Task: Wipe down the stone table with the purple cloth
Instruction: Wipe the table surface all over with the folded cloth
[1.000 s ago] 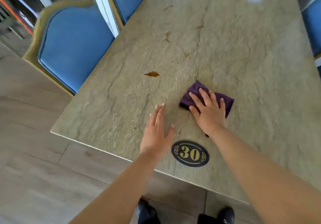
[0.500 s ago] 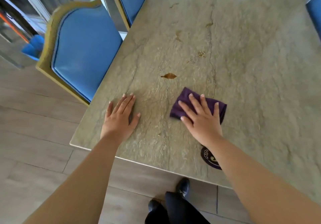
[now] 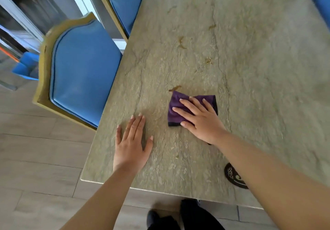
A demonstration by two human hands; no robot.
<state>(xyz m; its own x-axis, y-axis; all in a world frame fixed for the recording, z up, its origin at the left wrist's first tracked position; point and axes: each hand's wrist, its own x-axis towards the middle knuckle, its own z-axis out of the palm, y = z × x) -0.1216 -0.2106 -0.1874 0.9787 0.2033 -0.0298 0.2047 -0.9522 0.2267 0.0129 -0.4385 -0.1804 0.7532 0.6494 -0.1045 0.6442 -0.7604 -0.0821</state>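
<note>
Both hands flat | right hand (image 3: 201, 121) on purple cloth (image 3: 175, 112) | left hand (image 3: 131, 145) beside

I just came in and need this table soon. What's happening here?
A person is wiping the stone table. Their right hand presses a folded purple cloth flat, just below a brown smear. The left hand rests flat near the table's edge. More brown stains lie farther up, not yet wiped.
</note>
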